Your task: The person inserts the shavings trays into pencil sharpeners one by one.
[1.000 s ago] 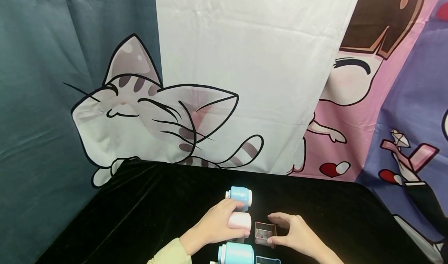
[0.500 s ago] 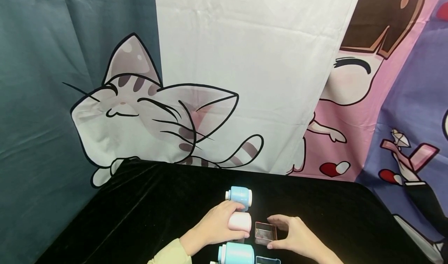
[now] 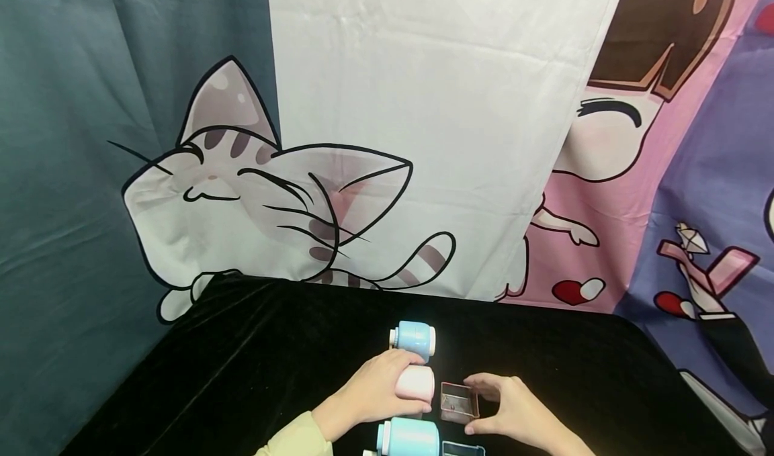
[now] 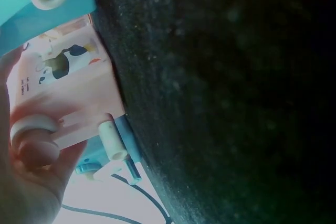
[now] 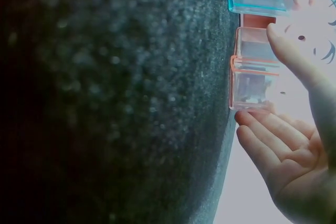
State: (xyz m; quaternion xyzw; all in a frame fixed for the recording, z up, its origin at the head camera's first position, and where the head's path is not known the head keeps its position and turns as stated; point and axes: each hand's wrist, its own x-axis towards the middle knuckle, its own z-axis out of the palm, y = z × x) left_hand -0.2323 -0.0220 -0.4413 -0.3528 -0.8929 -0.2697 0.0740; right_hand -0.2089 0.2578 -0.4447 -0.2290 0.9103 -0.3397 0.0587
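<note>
A left hand [image 3: 371, 389] grips a pink device [image 3: 416, 383] on a black-draped desk [image 3: 272, 355], between a blue device [image 3: 415, 338] toward the far edge and a teal device [image 3: 412, 437] nearer. The right hand [image 3: 514, 407], thumb and fingers spread apart, frames a clear drawer [image 3: 457, 416]; whether fingertips touch it is unclear.

Black cloth [image 3: 272, 375] (velvety): three pastel devices [image 3: 415, 381], two see-through containers [image 3: 457, 416].
</note>
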